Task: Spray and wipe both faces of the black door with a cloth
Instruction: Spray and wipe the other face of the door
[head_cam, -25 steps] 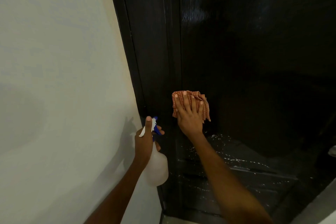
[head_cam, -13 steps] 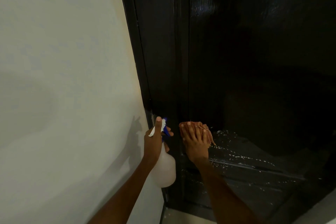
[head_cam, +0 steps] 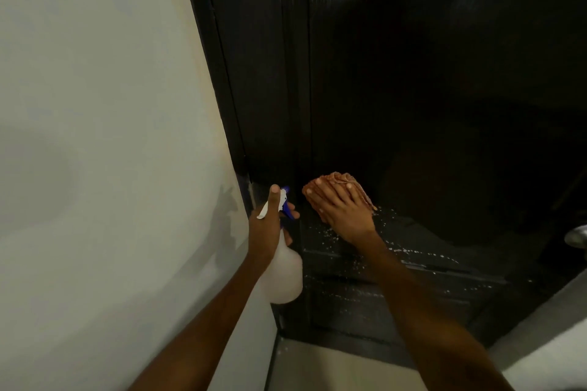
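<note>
The black door [head_cam: 413, 89] stands upright, its face the surface that bears things. An orange checked cloth [head_cam: 344, 182] lies flat against it low down, near its left edge. White droplets [head_cam: 413, 252] speckle the panel below. The pale floor [head_cam: 333, 368] meets the door's foot.

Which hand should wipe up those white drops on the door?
The right hand: it already presses the orange cloth flat on the black door, just above the droplets. The left hand is busy gripping the spray bottle.
</note>
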